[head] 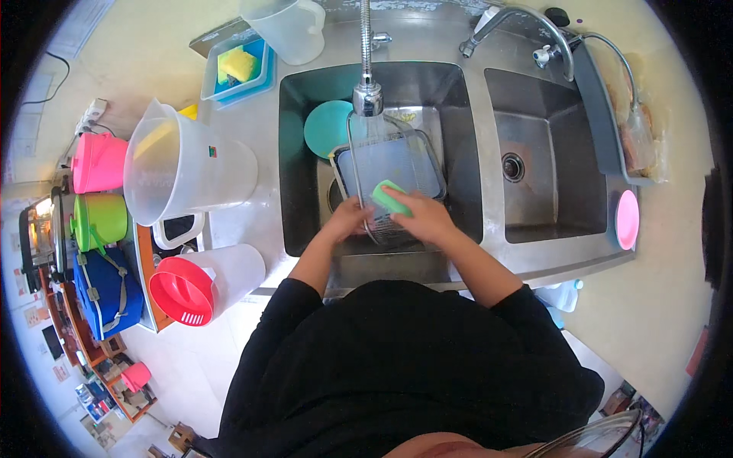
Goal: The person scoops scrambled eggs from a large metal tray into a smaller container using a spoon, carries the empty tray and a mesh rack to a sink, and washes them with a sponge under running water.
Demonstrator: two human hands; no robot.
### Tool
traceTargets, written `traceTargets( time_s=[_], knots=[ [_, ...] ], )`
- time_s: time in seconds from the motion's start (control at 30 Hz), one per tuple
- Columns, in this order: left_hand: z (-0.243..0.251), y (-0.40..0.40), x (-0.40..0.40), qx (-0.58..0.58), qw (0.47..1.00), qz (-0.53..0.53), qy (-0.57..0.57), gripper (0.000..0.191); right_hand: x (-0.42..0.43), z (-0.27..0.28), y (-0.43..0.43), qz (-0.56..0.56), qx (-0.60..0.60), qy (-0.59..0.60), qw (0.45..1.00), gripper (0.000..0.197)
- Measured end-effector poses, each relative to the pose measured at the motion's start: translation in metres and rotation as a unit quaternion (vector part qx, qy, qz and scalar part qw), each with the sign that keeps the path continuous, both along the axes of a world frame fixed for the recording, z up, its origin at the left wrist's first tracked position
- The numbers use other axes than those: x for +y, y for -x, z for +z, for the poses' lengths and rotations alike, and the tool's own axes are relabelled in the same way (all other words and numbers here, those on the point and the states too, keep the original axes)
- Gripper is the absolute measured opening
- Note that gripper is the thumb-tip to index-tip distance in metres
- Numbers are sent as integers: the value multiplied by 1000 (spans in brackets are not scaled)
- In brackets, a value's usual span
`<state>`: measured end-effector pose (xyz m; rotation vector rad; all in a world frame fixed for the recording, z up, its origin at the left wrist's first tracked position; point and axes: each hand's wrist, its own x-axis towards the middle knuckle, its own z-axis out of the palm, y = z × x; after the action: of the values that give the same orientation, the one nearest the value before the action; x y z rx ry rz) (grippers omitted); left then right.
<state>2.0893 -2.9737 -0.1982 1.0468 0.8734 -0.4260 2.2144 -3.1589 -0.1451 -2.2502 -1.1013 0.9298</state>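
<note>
In the left sink basin (458,149), my left hand (348,218) grips the near part of a wire mesh basket (356,172) with a metal rim. My right hand (422,216) holds a green sponge (390,198) against or just over the basket's mesh; exact contact is hard to tell. Behind the mesh lies a rectangular tray or container (430,150) with a dark rim, partly hidden by the basket. A round turquoise bowl or lid (327,129) rests at the basin's back left. Above the basket hangs a spring-hose faucet head (367,99), apparently with water running from it.
At left on the steel counter are a large clear pitcher (192,166), a red-lidded pitcher (237,280) and a tub (209,86) holding a yellow sponge (237,64). A curved faucet (532,12) stands behind the right basin (550,217). A pink oval dish (627,220) sits far right.
</note>
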Motion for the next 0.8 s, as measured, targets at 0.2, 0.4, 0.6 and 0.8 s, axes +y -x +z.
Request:
traceTargets(
  time_s=[0.2,0.4,0.6,0.8],
  knots=[
    [35,-3,-33,-68,988,-131,-53,18,-11,10,-60,-253,96,-233,934,61],
    [27,1,-45,-106,890,-347,-275,17,48,20,-145,-177,-13,-286,942,57],
    [38,-11,-37,-87,856,-415,-295,30,94,16,-168,-57,250,-246,935,55],
    [49,-53,-1,-182,964,195,-5,43,80,-35,-134,12,299,-182,937,56]
  ],
)
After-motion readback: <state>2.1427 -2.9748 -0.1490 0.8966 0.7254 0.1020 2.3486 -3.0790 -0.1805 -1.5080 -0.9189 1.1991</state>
